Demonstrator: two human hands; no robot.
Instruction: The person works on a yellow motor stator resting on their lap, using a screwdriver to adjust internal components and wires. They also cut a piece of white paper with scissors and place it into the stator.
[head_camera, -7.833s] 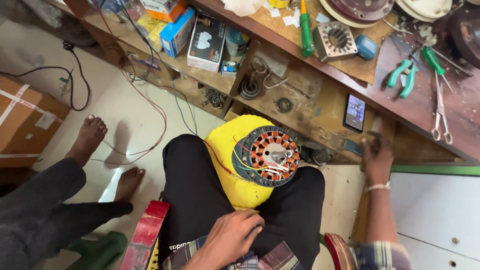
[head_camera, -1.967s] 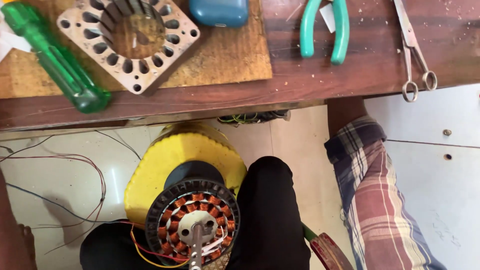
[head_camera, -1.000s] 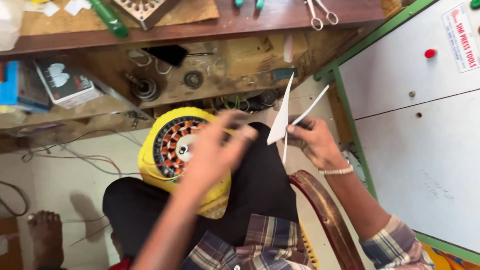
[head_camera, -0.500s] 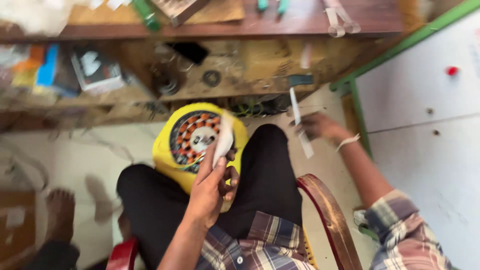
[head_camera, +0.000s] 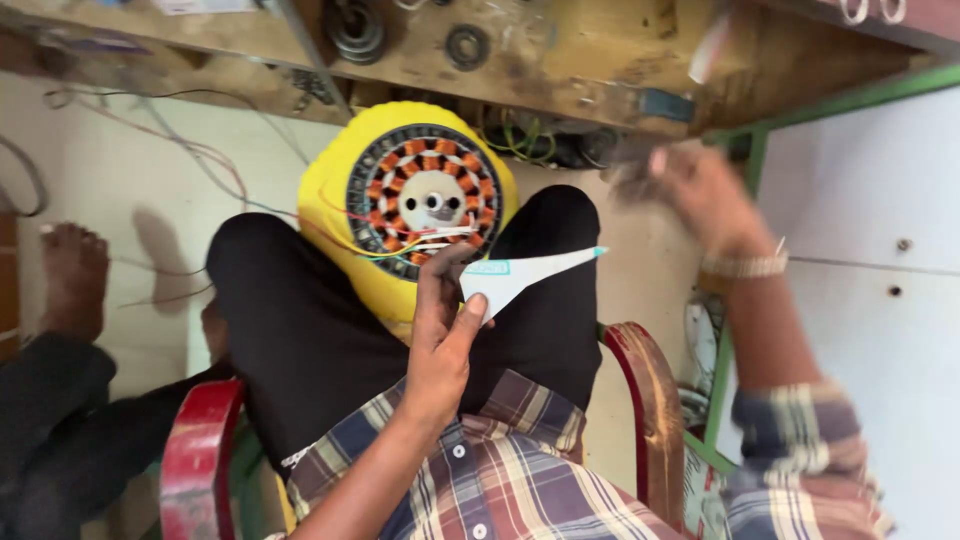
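White pointed label strip (head_camera: 525, 277), teal-printed, pinched above the lap.

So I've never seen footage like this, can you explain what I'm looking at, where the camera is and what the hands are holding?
The camera sits on a person's head and looks down at their lap. They sit in a red chair in front of a wooden workbench. Between the knees stands a yellow motor housing; in it, a stator ringed with copper coils, thin wires trailing off. The left hand pinches a pointed strip of white paper. The right hand, blurred, is raised near the bench and I cannot tell whether it holds anything. Another person's bare foot shows at left.
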